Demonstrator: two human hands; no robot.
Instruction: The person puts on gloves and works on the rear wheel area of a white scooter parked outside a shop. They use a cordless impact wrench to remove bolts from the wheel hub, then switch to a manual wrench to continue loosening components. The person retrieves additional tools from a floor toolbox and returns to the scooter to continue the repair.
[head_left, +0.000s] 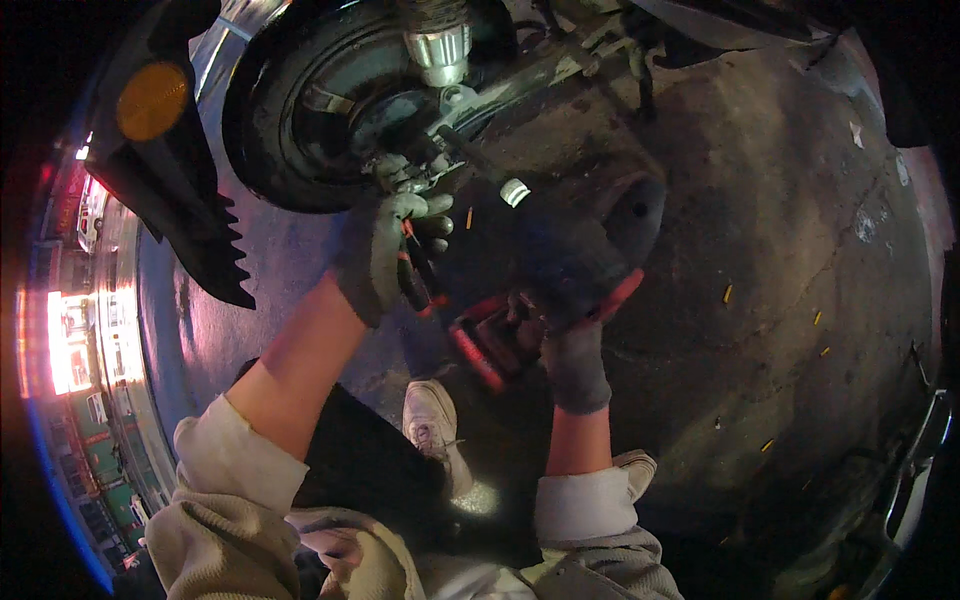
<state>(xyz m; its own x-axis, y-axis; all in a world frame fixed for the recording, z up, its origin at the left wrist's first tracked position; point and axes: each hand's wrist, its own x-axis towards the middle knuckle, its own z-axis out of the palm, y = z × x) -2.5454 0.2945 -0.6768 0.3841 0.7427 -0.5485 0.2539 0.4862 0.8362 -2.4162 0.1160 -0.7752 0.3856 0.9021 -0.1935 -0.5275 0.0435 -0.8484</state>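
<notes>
My left hand (379, 259), in a grey work glove, holds a hand tool with red-and-black handles (416, 274), apparently pliers. Its fingers reach up to the axle end (409, 176) of a motorcycle or scooter wheel (277, 142); whether they touch it is unclear. My right hand (574, 360), also gloved, grips a dark cordless power tool (577, 247) with red trim, likely an impact wrench, blurred. Its battery end (484, 341) points left. In front of the tool is a silver collar (515, 193), with a dark rod running towards the axle.
A shock absorber (439, 52) and a swingarm (517, 86) stand above the axle. On the left hangs a black mudguard with an orange reflector (152, 101). Small yellow pieces (727, 293) lie scattered over the dark floor (750, 225). My shoe (430, 416) is below the hands.
</notes>
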